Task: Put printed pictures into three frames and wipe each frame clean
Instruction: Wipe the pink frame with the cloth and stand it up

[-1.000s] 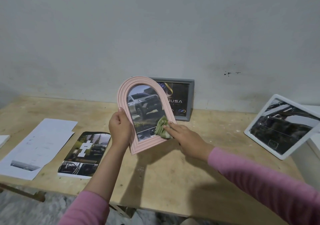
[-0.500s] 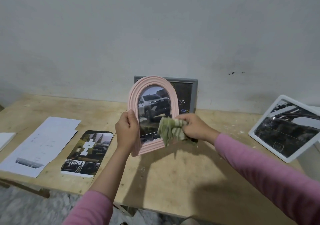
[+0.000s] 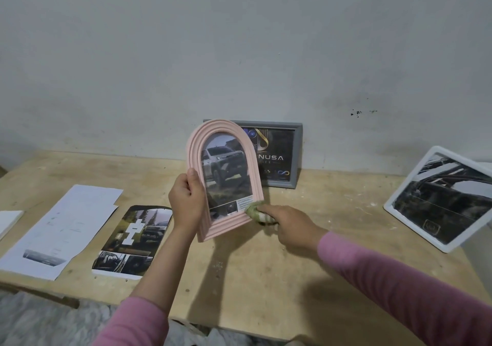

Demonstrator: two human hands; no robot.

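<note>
In the head view, three frames are counted. One pink arched frame (image 3: 225,178), with a picture of a pickup truck in it, is held upright and slightly tilted above the wooden table (image 3: 266,279) by the left hand (image 3: 186,202), whose fingers are curled round its left edge with the thumb laid on the front. One green cloth (image 3: 257,212) is bunched under the right hand (image 3: 290,226) and is pressed against the lower right corner of the pink frame; it is gripped between the thumb and the fingers. One grey frame (image 3: 287,156), with a dark print marked "NUSA", is stood against the wall just behind the pink frame and is partly hidden by it. One white frame (image 3: 442,199), with a dark picture in it, is propped at a tilt at the right end of the table, well apart from the others. Two loose sheets are laid flat on the left: one printed picture (image 3: 133,242) of vehicles, and just beside it one white sheet (image 3: 64,228). Two pink sleeves are seen.
</note>
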